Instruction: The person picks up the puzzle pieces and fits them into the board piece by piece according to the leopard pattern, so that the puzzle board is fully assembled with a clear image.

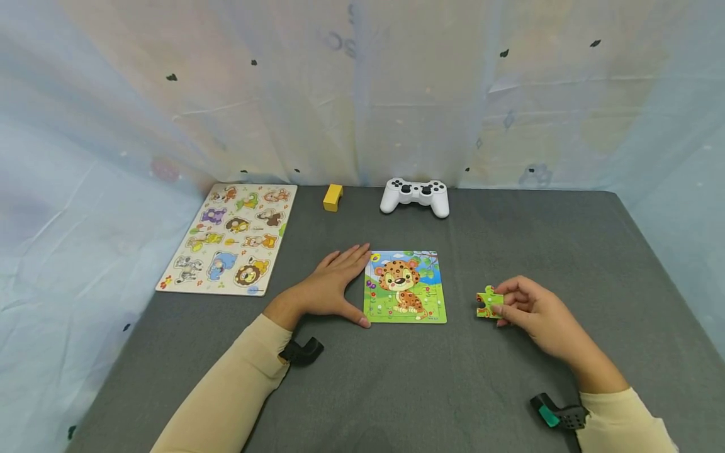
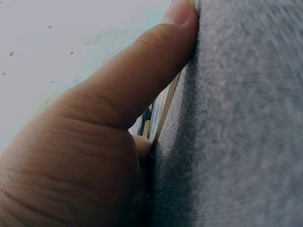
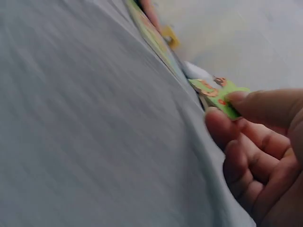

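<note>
A square leopard jigsaw puzzle [image 1: 404, 286] lies flat on the grey table. Along its left side rests my left hand [image 1: 325, 286], fingers extended, with fingertips by the upper left corner and thumb by the lower left one. In the left wrist view the thumb [image 2: 156, 52] lies against the cloth, and the puzzle's edge shows behind it. To the right of the puzzle, my right hand [image 1: 535, 314] pinches a green jigsaw piece [image 1: 488, 303] with orange markings between thumb and fingers. The right wrist view shows that piece [image 3: 220, 97] tilted, the other fingers curled below it.
A white animal puzzle board [image 1: 226, 242] lies at the back left. Near the back edge are a yellow block [image 1: 333, 197] and a white game controller [image 1: 415, 196]. Pale patterned curtains [image 1: 362, 94] hang behind and at both sides of the grey tabletop [image 1: 430, 390].
</note>
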{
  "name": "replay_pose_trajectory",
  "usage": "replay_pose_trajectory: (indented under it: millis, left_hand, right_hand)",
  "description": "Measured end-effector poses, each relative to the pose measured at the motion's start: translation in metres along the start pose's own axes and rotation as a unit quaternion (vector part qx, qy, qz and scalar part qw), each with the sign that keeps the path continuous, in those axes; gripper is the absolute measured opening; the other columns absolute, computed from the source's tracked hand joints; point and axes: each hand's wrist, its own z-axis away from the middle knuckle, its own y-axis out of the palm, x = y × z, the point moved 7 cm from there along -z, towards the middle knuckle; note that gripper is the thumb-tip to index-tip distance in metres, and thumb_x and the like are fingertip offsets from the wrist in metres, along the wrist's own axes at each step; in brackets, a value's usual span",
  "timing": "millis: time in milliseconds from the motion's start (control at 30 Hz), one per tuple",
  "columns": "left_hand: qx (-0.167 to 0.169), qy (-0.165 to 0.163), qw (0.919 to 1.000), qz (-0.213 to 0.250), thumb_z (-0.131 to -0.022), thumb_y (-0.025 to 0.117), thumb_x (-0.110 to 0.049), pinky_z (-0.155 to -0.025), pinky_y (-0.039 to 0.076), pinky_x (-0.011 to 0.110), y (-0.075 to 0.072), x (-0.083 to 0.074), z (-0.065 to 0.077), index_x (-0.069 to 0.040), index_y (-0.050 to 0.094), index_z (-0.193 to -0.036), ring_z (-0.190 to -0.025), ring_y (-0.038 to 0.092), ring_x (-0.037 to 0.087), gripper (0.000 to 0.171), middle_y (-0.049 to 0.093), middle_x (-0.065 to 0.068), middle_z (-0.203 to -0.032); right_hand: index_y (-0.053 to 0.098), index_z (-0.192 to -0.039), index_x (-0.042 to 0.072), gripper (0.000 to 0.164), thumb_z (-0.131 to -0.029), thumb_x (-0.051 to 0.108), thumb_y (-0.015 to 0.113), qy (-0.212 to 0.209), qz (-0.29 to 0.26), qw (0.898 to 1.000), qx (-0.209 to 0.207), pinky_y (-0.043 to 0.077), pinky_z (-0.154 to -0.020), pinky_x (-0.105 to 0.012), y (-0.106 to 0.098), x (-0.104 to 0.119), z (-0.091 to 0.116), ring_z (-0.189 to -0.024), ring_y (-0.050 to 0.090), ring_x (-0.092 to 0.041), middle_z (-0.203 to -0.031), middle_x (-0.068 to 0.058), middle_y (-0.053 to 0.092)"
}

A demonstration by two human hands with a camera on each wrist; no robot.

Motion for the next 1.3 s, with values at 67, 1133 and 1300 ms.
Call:
replay_pose_trajectory:
  millis: [67,1133,1300]
  left_hand:
    - [0.001,0.001,1.0,-0.001,-0.055,0.061,-0.088,-0.111,0.003,0.049,0.0,0.0,0.0,-0.014,0.01,-0.155,-0.144,0.001,0.019,0.134,0.003,0.0,-0.16]
    - [0.0,0.003,1.0,-0.005,-0.056,0.062,-0.086,-0.111,0.003,0.05,0.0,0.0,0.0,-0.013,0.01,-0.155,-0.144,0.002,0.02,0.134,0.002,0.002,-0.16]
    - [0.0,0.005,1.0,-0.007,-0.056,0.061,-0.087,-0.111,0.004,0.05,0.0,0.0,0.0,-0.014,0.01,-0.155,-0.144,0.002,0.02,0.133,0.002,0.002,-0.16]
  right_hand:
    - [0.054,-0.115,0.005,0.026,-0.092,0.009,0.065,-0.006,-0.011,1.0,0.001,0.055,-0.062,-0.037,0.01,0.005,-0.003,-0.071,0.066,-0.026,-0.087,-0.014,0.061]
    - [0.068,-0.108,0.017,0.021,-0.089,0.027,0.07,0.007,0.092,0.995,-0.026,0.047,-0.05,-0.03,0.081,0.028,-0.04,-0.055,0.058,-0.012,-0.076,0.005,0.064]
    - [0.07,-0.109,0.018,0.022,-0.087,0.022,0.073,-0.072,0.162,0.983,-0.039,0.047,-0.057,-0.026,0.08,0.043,-0.035,-0.066,0.055,-0.005,-0.086,0.011,0.061]
